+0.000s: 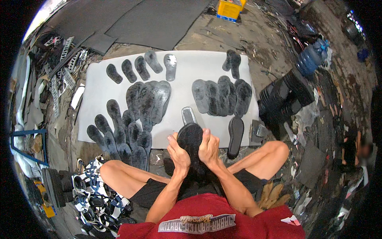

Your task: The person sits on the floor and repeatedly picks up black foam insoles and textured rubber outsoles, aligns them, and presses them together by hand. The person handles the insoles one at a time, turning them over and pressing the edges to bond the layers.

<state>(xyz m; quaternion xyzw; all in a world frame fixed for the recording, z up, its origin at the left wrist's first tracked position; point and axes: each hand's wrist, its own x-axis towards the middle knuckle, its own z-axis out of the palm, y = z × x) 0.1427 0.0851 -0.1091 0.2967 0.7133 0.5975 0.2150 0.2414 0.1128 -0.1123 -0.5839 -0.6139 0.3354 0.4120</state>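
Both my hands grip a dark shoe sole (190,137) upright in front of my lap. My left hand (179,154) is closed on its left edge, and my right hand (209,149) on its right edge, thumb up. The lower part of the sole blends into the dark shorts behind it. Just beyond its top shows a grey piece with a shiny pale rim (189,115); whether it touches the sole, I cannot tell. Right of my hands lies a single black sole (236,137). Overlapping dark insoles (139,103) form groups on the white sheet (187,91).
Stacked black soles (284,93) stand right of the sheet, beside a blue water jug (312,57). Black-and-white sandal straps (95,195) pile up by my left knee. A yellow crate (229,10) and dark rubber sheets (151,24) lie at the far side. Scraps litter the ground.
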